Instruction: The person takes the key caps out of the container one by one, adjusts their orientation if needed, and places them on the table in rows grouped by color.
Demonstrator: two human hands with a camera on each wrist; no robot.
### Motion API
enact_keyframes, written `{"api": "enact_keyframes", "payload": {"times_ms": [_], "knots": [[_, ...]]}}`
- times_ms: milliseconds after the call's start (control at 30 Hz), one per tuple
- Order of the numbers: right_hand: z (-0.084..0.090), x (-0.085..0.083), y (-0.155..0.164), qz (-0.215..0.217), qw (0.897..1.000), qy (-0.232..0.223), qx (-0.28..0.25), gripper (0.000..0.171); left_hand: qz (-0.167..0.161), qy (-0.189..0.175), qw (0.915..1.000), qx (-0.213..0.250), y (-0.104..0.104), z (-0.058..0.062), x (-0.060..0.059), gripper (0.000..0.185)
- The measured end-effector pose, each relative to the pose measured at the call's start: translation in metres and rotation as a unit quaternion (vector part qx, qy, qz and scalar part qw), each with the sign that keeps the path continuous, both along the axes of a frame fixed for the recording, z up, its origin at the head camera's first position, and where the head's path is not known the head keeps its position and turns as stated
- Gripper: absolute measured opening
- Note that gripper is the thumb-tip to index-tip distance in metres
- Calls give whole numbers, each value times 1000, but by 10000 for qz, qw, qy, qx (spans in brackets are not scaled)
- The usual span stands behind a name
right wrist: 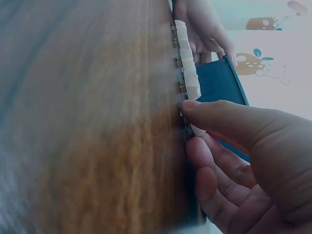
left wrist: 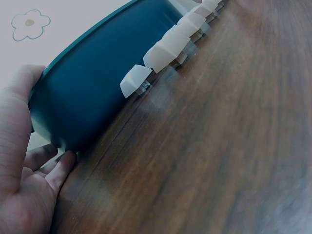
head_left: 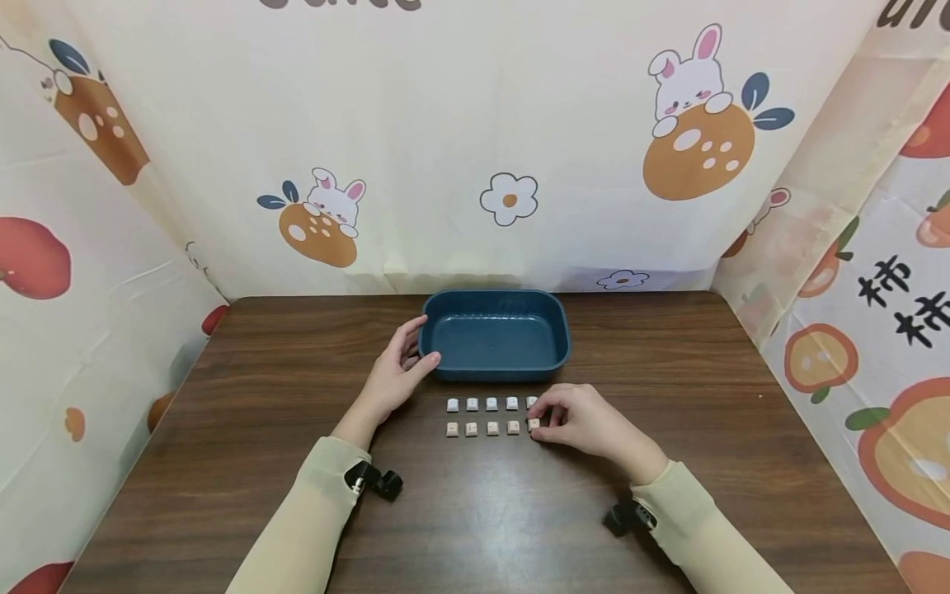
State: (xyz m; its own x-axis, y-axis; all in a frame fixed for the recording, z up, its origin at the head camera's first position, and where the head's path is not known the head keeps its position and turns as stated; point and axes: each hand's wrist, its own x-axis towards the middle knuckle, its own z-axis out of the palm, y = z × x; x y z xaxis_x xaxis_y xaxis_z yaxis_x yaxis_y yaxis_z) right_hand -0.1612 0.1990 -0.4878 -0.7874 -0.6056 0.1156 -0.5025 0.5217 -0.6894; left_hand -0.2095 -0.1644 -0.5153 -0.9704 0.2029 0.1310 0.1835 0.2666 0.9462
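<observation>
Two short rows of white and cream keycaps stand on the table; the back row [head_left: 491, 404] runs parallel to the front row [head_left: 493, 429]. My right hand [head_left: 586, 419] pinches the right-end keycap [head_left: 533, 424] of the front row between thumb and fingers, low at the tabletop. Its fingers partly cover the back row's end keycap. Behind the rows sits a dark blue plastic tray [head_left: 490, 376] with nothing in it. My left hand [head_left: 392, 371] touches the tray's left side from outside, thumb by the front left corner, fingers loosely bent. Clear pieces show beneath several keycaps [left wrist: 136, 80].
The dark wood-grain table [head_left: 245, 462] ends at a printed fabric backdrop [head_left: 445, 124] behind, with more fabric at both sides. A small black camera [head_left: 386, 483] is strapped to the left wrist, and another camera [head_left: 619, 520] to the right.
</observation>
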Motion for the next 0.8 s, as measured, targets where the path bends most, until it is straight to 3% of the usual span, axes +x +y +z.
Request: {"api": "enact_keyframes", "payload": {"times_ms": [500, 800], "knots": [[-1, -3, -1, 151, 9999, 47, -9, 18, 183, -39, 9998, -98, -2, -1, 8, 74], [5, -1, 12, -201, 9993, -231, 230, 29, 14, -125, 9997, 195, 2, -2, 2, 75]]}}
